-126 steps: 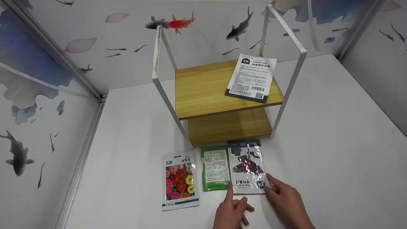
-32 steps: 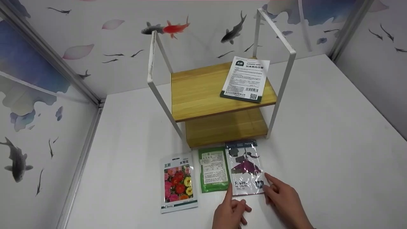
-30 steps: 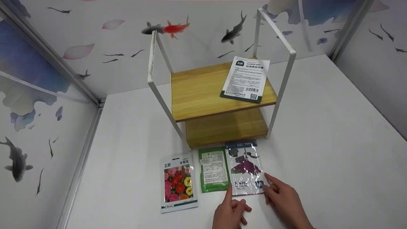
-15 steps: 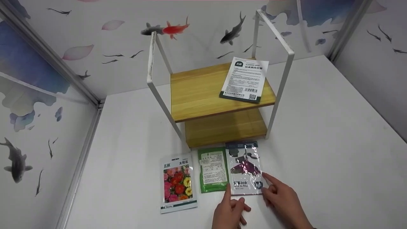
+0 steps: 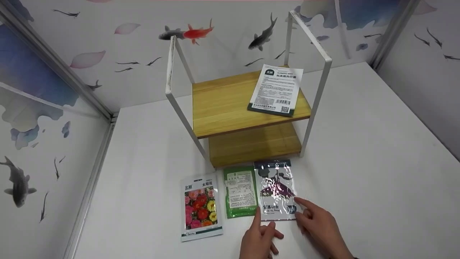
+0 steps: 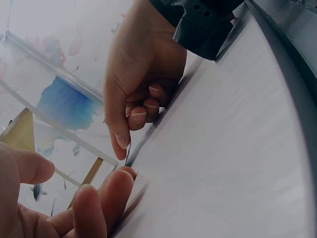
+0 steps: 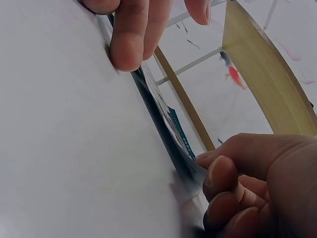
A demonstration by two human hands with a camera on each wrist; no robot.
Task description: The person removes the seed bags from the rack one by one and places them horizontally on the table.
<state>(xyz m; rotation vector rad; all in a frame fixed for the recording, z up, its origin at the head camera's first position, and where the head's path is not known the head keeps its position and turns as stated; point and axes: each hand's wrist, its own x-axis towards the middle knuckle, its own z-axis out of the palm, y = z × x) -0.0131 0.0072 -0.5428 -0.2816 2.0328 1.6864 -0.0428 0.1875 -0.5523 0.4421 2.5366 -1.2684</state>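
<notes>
A white seed packet (image 5: pixel 275 194) with a dark top band and a purple plant picture lies at the front of the shelf, its printed name upside down. My right hand (image 5: pixel 320 223) pinches its lower right edge between thumb and index finger; the right wrist view shows the edge slightly raised there. My left hand (image 5: pixel 257 241) touches the packet's lower left edge with a straight index finger, the other fingers loosely bent. Against the packet's left side lies a green seed packet (image 5: pixel 241 194), back side up. Farther left is a flower seed packet (image 5: pixel 201 208), its picture facing up.
Behind the packets stands a two-tier shelf with a white metal frame (image 5: pixel 185 115) and wooden boards (image 5: pixel 222 104). A white packet (image 5: pixel 276 90) lies text side up on the upper board. The white table (image 5: pixel 377 162) meets patterned walls at the back and left.
The head view has shifted slightly since the oldest frame. My right index fingertip has slid a little along the packet's edge, and the glare on its film differs. The other packets stay put.
</notes>
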